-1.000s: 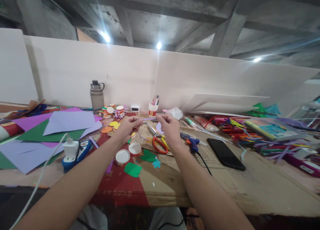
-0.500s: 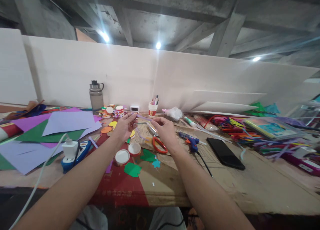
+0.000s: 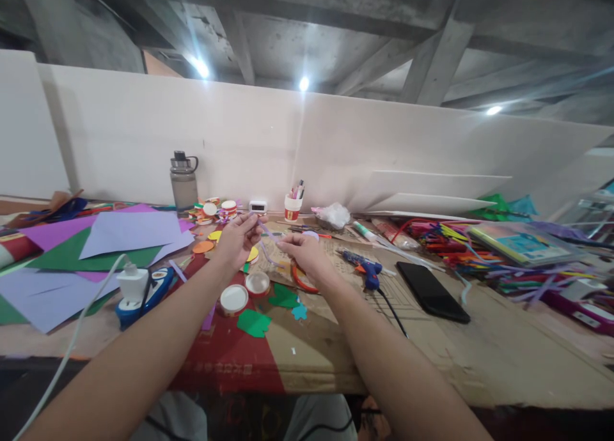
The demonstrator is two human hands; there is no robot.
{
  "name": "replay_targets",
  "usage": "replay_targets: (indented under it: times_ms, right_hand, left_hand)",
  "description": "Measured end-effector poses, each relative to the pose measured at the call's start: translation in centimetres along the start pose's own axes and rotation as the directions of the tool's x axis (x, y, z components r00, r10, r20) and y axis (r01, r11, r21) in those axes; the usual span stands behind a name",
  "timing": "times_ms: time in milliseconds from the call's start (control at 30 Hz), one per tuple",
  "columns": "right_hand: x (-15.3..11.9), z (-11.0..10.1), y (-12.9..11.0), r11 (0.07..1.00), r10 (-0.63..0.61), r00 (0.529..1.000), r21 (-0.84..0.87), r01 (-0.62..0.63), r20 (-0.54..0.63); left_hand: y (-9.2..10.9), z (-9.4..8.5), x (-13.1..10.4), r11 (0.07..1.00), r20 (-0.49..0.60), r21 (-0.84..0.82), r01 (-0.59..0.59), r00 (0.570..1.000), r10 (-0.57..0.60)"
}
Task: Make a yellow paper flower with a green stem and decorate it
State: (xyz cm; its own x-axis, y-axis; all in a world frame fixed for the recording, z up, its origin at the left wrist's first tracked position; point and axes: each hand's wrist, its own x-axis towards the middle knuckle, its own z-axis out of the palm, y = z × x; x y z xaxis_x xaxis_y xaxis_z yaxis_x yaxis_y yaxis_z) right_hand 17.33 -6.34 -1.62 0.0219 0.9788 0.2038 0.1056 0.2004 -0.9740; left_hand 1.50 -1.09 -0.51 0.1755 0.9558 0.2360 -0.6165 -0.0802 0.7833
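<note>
A thin purple paper strip (image 3: 267,231) runs between my two hands over the cardboard. My left hand (image 3: 241,241) pinches its upper end, and my right hand (image 3: 303,254) has fingertips closed on it lower down. Beneath my right hand lie scissors with red-orange handles (image 3: 305,286), partly hidden. Two round white-topped tubs, one at the left (image 3: 234,299) and one beside it (image 3: 258,284), stand nearer to me. Green paper pieces (image 3: 254,324) and a small teal flower shape (image 3: 299,311) lie to their right.
Purple and green sheets (image 3: 129,235) and a power strip (image 3: 144,300) are at the left. A bottle (image 3: 183,184) and pen cup (image 3: 293,208) stand at the back. Rightward lie a glue gun (image 3: 369,271), a phone (image 3: 432,291) and colourful strips (image 3: 434,239).
My right hand has moved slightly left and down, covering more of the scissors. The purple strip between my hands now slants more steeply down to the right.
</note>
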Motion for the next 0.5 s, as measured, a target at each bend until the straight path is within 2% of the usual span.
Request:
replay_targets:
  times_ms: [100,200,367,500]
  right_hand:
    - [0.1,-0.1,0.8,0.985,0.111,0.976,0.112,-0.133,0.187]
    - [0.3,-0.2,1.2,0.977,0.129,0.951,0.126,-0.170,0.282]
    - [0.4,-0.1,1.2,0.986,0.127,0.960,0.072,-0.150,0.251]
    - [0.2,0.0,0.9,0.995,0.093,0.971,0.012,-0.098,0.218]
  left_hand:
    - [-0.2,-0.2,0.1,0.999,-0.031,0.030,0.023,0.999,-0.022]
    - [-0.2,-0.2,0.1,0.997,-0.066,0.058,0.052,0.997,-0.049]
    - [0.0,0.1,-0.1,0.994,-0.105,0.071,0.079,0.992,-0.071]
    - [0.0,0.0,0.0,0.995,-0.095,0.067,0.074,0.993,-0.067]
